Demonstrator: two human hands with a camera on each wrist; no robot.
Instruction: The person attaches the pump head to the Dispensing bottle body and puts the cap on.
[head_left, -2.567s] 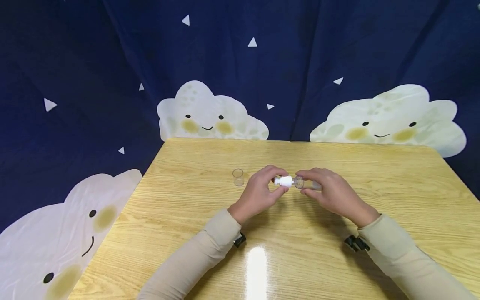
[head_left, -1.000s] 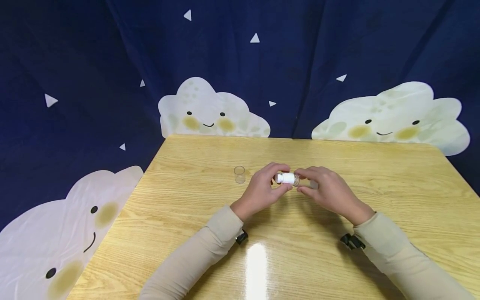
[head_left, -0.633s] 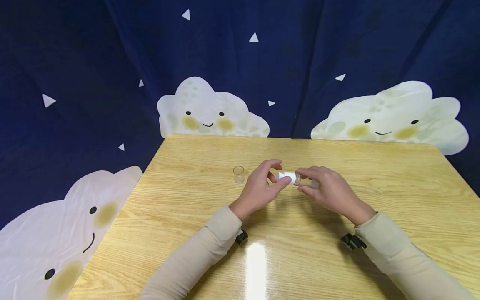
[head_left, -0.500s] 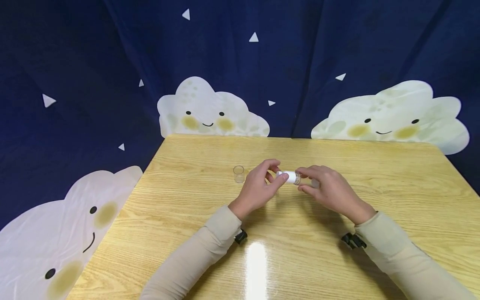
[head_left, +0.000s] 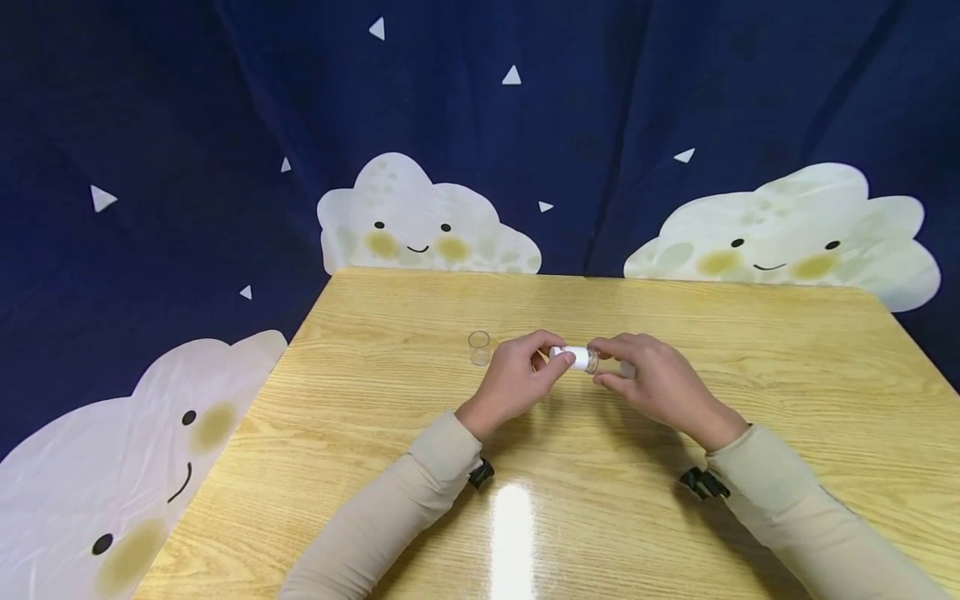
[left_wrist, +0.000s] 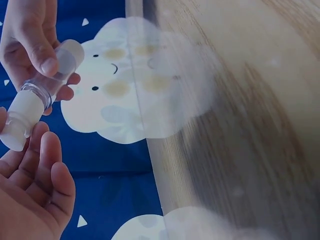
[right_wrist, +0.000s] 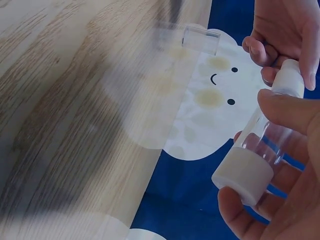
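Observation:
Both hands hold one small pump bottle above the table. Its clear body (right_wrist: 254, 131) has a white base (right_wrist: 245, 172). A white pump top (head_left: 580, 358) sits against the mouth end and points left. My right hand (head_left: 663, 383) grips the clear body, thumb on one side and fingers curled round the other. At the opposite end, my left hand (head_left: 516, 375) pinches the white top between thumb and index finger. The left wrist view shows the white collar (left_wrist: 26, 107) right beside the bottle's clear shoulder, with the other left fingers (left_wrist: 50, 150) loosely bent below it.
A clear cylindrical cap (head_left: 479, 348) stands on the wooden table (head_left: 390, 333), left of my left hand. Behind the table hangs a dark blue curtain (head_left: 450, 83) with smiling clouds. A bright light reflection lies on the near tabletop.
The white top has moved right, closing the gap to the clear bottle. My left fingers spread off the top about half a second ago and now pinch it again. The right hand keeps its grip.

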